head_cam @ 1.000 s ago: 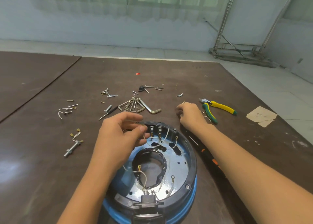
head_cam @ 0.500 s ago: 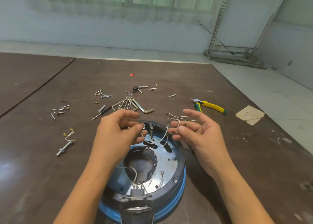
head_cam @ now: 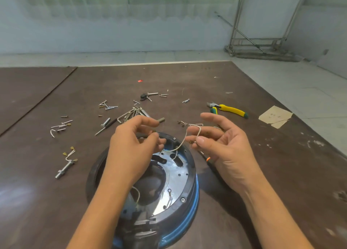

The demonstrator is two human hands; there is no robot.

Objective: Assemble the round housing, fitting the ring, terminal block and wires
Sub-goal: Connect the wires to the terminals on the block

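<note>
The round housing [head_cam: 185, 184] with a black ring, shiny inner plate and blue lower band sits on the brown table right below me. A black terminal block [head_cam: 144, 224] is at its near edge. My left hand [head_cam: 131, 147] hovers over the housing's far left side, its fingertips pinching the brass end of a wire. My right hand [head_cam: 221, 145] is raised to the right, pinching a white wire [head_cam: 185, 138] that loops over its fingers and hangs down to the plate. More wires with ring terminals [head_cam: 169, 190] lie inside the housing.
Loose screws [head_cam: 108, 106], a bunch of hex keys [head_cam: 131, 113] and a bolt [head_cam: 64, 168] with short wires lie beyond and left of the housing. Yellow-green pliers [head_cam: 228, 109] and a cardboard scrap [head_cam: 275, 116] lie at the right. The table's far edge meets tiled floor.
My right hand came back from the table beside the pliers with a white wire and now holds it up over the housing's far right. My left hand stayed at the housing's far rim.
</note>
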